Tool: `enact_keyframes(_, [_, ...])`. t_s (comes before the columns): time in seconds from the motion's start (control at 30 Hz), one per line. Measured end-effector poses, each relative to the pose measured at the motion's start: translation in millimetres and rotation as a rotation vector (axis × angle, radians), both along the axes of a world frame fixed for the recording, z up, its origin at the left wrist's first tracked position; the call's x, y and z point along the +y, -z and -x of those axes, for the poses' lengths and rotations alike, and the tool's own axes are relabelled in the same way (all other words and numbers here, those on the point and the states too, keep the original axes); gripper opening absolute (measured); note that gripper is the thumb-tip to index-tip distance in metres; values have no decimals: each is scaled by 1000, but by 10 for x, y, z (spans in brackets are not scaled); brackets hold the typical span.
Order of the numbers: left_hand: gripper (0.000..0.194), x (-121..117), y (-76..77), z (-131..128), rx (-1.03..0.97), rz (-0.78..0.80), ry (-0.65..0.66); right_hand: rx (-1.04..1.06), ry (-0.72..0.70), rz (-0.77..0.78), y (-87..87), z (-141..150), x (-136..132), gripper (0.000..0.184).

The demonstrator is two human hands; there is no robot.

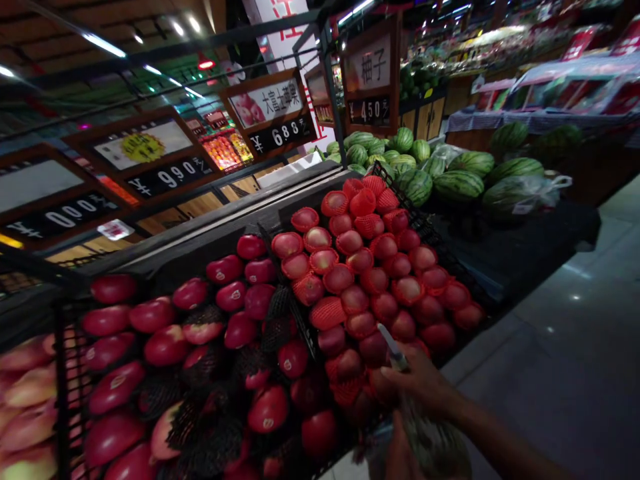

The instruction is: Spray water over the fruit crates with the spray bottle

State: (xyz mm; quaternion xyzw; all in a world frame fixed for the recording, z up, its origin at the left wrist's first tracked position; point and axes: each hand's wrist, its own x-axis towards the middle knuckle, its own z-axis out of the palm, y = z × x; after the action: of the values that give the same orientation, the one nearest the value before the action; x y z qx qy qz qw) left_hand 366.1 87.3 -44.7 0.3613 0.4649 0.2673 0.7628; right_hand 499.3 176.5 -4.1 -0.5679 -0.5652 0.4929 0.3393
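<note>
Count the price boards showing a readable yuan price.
4: the far-left board, the 9.90 board, the 6.88 board and the 4.50 board. Others may be hidden.

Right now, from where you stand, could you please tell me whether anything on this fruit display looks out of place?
Yes: in the right-hand crate, red foam nets sit unevenly, some bunched on top, while neighbouring apples are bare, so the pile looks untidy.

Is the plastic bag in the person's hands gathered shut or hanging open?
Gathered shut, it seems: the plastic bag narrows to a neck in the right hand, bulging below.
</note>
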Motion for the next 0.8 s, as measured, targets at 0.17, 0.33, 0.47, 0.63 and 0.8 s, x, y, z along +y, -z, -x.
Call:
enact_keyframes(0.17, [92,-277,122,133,-109,203,7,2,-1,174,242,50,-419,22])
enact_keyframes(0.33, [86,-437,34,531,2,115,24,-50,-29,181,295,441,-491,21])
enact_keyframes(0.47, [87,-579,-97,896,112,16,-2,-7,-93,203,268,829,-441,24])
enact_keyframes(0.63, [96,-652,-117,1219,170,-64,-65,6,-92,142,187,1124,-330,27])
enact_keyframes(0.8, [130,-425,-119,1460,136,-292,-115,187,4,135,-220,1293,57,36])
